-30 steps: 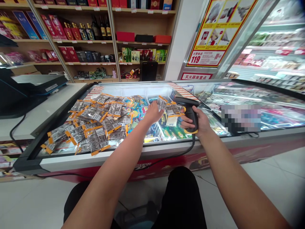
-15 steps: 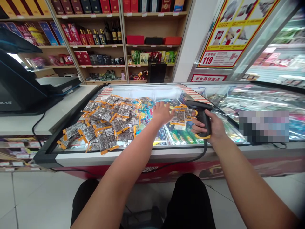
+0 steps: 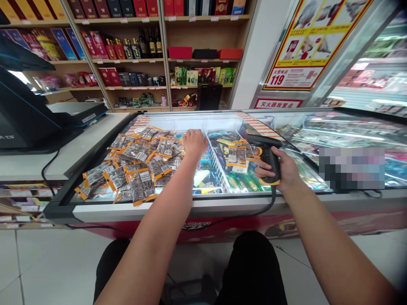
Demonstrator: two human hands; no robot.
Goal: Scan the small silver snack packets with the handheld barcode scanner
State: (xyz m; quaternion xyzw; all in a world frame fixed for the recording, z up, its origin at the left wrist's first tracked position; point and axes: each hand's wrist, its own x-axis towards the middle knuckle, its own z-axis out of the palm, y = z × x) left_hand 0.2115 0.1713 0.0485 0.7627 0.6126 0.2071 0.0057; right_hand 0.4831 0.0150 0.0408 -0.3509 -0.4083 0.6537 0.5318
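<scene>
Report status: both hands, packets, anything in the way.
Left hand by larger packet pile, grip unclear. Right hand grips scanner beside smaller packet group. Cable droops across freezer front, clear of packets.

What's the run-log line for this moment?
left hand: near packets | right hand: holding scanner | packets: heaped on freezer, some by scanner

Single head view on my feed: from the near side of the chest freezer [image 3: 111,210], set close, I face forward and down across its top; left hand [image 3: 194,143] and right hand [image 3: 285,169] above it, shelving [image 3: 203,35] farther off behind it.
</scene>
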